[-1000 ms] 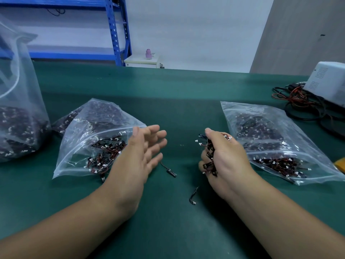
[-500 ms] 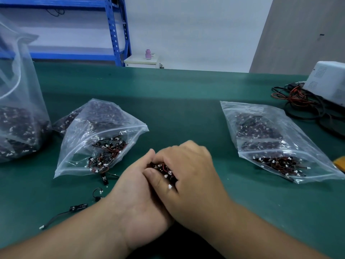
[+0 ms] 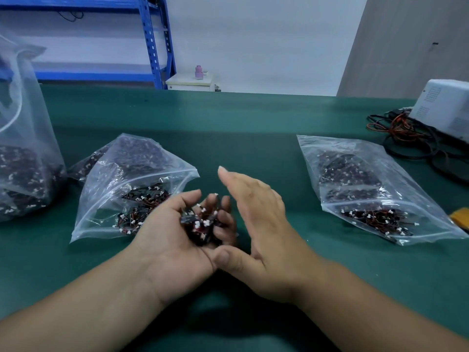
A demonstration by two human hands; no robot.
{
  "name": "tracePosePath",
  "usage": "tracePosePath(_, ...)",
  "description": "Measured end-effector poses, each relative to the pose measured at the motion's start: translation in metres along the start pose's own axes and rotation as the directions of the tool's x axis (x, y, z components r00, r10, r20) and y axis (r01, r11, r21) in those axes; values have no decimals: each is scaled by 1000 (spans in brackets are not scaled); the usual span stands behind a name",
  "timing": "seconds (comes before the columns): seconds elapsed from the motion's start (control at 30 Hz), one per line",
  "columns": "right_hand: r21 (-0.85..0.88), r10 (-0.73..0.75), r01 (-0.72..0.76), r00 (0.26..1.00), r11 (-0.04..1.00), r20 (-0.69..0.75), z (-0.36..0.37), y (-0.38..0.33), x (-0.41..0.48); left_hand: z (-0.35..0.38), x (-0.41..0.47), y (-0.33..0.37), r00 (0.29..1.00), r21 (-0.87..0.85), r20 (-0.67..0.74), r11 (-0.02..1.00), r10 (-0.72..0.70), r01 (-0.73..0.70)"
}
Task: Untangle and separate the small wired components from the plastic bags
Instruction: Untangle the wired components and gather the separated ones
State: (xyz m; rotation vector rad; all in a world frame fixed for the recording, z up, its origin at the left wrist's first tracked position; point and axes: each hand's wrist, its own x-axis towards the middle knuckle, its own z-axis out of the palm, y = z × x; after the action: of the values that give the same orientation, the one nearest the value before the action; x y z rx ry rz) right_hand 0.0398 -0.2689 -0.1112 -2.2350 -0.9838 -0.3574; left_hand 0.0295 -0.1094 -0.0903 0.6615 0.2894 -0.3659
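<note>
1. Head view: left hand point(image 3: 175, 240) palm up, fingers curled, cupping tangled clump of wired components point(image 3: 200, 222) above green table point(image 3: 253, 128).
2. Right hand point(image 3: 256, 224) flat, fingers spread, empty, just beside clump, thumb touching left palm.
3. Open plastic bag point(image 3: 121, 189) just left of hands; second bag point(image 3: 368, 189) well right.

Green-topped table point(image 3: 253, 118); blue metal shelving point(image 3: 152, 39) back left; small white cabinet point(image 3: 190, 83) beside it; pale wall point(image 3: 253, 34); grey panel point(image 3: 406, 41) right.
</note>
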Motion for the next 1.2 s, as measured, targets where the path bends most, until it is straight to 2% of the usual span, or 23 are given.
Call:
tracePosePath(0.1,-193,94,-36,949,981,302,1,21,0,-7,8,10,997,-111,-56,993,-52,45)
tracePosePath(0.17,-293,123,0,908,956,399,8,30,1,-13,13,17,996,-120,-77,992,-35,26)
tracePosePath(0.37,-362,180,-16,886,932,426,16,38,4,-21,19,17,998,-60,-65,998,-18,14)
tracePosePath(0.57,-471,373,-203,877,859,302,4,61,6,-19,15,6,991,-40,38,991,-127,128)
tracePosePath(0.63,-416,400,-268,876,869,270,1,67,5,-19,14,2,988,-19,46,989,-145,146)
tracePosePath(0.7,-196,391,-353,896,915,211,-2,69,6,-19,14,0,986,-12,43,987,-159,160)
tracePosePath(0.77,74,426,-430,902,900,70,-5,72,6,-20,13,-1,984,-12,45,985,-173,174)
tracePosePath(0.8,177,462,-450,886,875,-31,-8,72,7,-21,13,-1,982,-11,52,983,-180,181)
tracePosePath(0.87,329,563,-484,799,811,-212,-15,73,9,-22,14,0,978,-10,72,981,-194,195)
tracePosePath(0.93,387,618,-503,737,773,-275,-20,71,10,-23,15,1,974,-10,92,978,-207,209)
tracePosePath(1.0,372,641,-556,750,743,-161,-24,64,12,-24,17,3,970,-11,103,975,-222,224)
tracePosePath(1.03,340,649,-598,759,726,-52,-23,60,12,-24,18,3,968,-14,108,973,-227,230)
tracePosePath(1.1,268,664,-678,732,684,155,-21,49,12,-25,19,4,965,-23,119,971,-233,238)
tracePosePath(1.13,254,669,-694,718,673,192,-20,46,12,-25,19,4,964,-25,128,971,-234,239)
tracePosePath(1.2,276,679,-692,717,667,157,-19,44,13,-25,18,4,962,-21,139,971,-233,238)
